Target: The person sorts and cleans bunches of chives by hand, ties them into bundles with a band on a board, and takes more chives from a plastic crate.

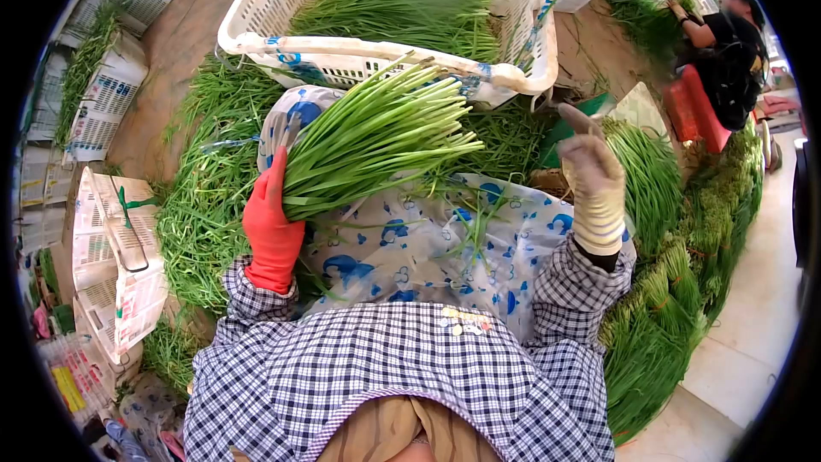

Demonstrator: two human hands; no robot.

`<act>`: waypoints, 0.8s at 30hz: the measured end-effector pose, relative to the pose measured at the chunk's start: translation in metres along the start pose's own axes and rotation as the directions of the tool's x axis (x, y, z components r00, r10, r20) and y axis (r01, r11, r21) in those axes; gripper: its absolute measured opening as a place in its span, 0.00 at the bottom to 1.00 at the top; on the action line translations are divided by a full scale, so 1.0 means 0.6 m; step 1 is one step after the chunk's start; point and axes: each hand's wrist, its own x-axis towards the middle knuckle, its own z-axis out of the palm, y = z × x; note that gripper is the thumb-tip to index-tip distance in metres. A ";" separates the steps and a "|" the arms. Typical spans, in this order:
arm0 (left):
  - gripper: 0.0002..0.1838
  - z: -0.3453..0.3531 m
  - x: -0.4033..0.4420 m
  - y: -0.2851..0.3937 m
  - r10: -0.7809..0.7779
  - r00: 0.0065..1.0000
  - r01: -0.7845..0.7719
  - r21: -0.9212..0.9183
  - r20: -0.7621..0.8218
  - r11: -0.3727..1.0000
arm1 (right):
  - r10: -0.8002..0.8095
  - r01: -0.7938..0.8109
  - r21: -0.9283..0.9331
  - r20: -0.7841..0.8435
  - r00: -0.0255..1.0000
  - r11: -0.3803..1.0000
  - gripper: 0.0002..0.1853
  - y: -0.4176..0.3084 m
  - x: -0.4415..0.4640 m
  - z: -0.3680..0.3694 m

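Note:
My left hand (275, 227), in a red glove, is closed around a thick bunch of garlic chives (376, 137). Their pale cut ends point up and to the right, while the green leaves trail toward my lap. Raised at the right, my right hand (594, 173) wears a pale yellow and grey glove; its fingers are partly spread and nothing shows in them. A translucent plastic sheet with blue prints (428, 248) covers my lap, and a few loose leaves (479, 222) lie on it.
A white slatted crate (359, 68) in front of me holds more chives (402, 4). Loose greens (205, 205) are heaped at left, beside a white crate (115, 265). Tied bundles (658, 308) line the right side. Another person (727, 51) works at far right near a red seat (694, 107).

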 end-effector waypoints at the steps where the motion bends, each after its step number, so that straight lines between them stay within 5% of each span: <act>1: 0.40 0.002 -0.001 -0.002 0.002 1.000 -0.002 0.004 -0.008 1.000 | 0.020 -0.027 -0.278 -0.030 0.999 0.960 0.08 -0.023 -0.002 0.031; 2: 0.40 0.003 -0.001 -0.003 0.010 1.000 -0.009 0.010 -0.009 1.000 | 0.065 -0.071 -0.333 -0.029 0.997 0.940 0.12 -0.028 -0.001 0.072; 3: 0.40 0.005 -0.001 -0.002 0.017 1.000 -0.017 0.006 -0.004 1.000 | -0.027 0.066 -0.513 0.083 0.996 0.856 0.11 0.012 0.003 0.091; 5: 0.39 0.005 0.000 0.001 0.047 0.998 -0.046 0.040 -0.043 0.998 | -0.106 0.150 -0.829 0.111 0.988 0.539 0.17 0.081 0.009 0.151; 7: 0.39 0.006 -0.006 -0.002 0.040 0.999 -0.039 0.053 -0.035 0.998 | 0.030 -0.083 -0.738 -0.085 0.996 0.670 0.15 0.136 0.015 0.215; 8: 0.39 0.005 -0.007 -0.003 0.027 0.999 -0.025 0.063 -0.024 0.998 | 0.144 -0.180 -0.361 -0.124 0.982 0.915 0.12 0.149 0.023 0.224; 9: 0.39 0.003 -0.007 -0.003 0.027 0.999 -0.025 0.074 -0.028 0.997 | 0.265 -0.256 0.090 -0.104 0.959 0.962 0.11 0.159 0.029 0.230; 11: 0.39 0.001 -0.008 -0.001 0.028 0.999 -0.025 0.070 -0.040 0.997 | 0.321 -0.292 0.219 -0.109 0.941 0.931 0.07 0.150 0.023 0.227; 14: 0.40 0.000 -0.007 -0.005 0.018 0.999 -0.016 0.052 -0.036 0.999 | 0.256 -0.241 0.140 -0.104 0.961 0.960 0.09 0.116 0.017 0.162; 18: 0.41 -0.001 -0.004 -0.003 0.009 1.000 -0.008 0.035 -0.024 0.999 | 0.207 -0.129 0.237 -0.345 0.915 0.963 0.12 0.055 0.020 0.084; 20: 0.42 0.002 -0.002 -0.002 0.022 1.000 -0.022 0.021 -0.008 1.000 | 0.042 -0.081 -0.266 -0.147 0.988 0.961 0.15 0.057 0.020 0.096; 22: 0.41 0.006 0.000 -0.003 0.060 0.998 -0.059 0.037 -0.029 0.998 | -0.148 0.118 -0.819 0.041 0.988 0.561 0.19 0.071 0.023 0.131; 24: 0.41 0.007 -0.001 -0.002 0.059 0.998 -0.058 0.037 -0.024 0.998 | -0.010 0.070 -0.942 0.071 0.997 0.327 0.24 0.130 0.007 0.191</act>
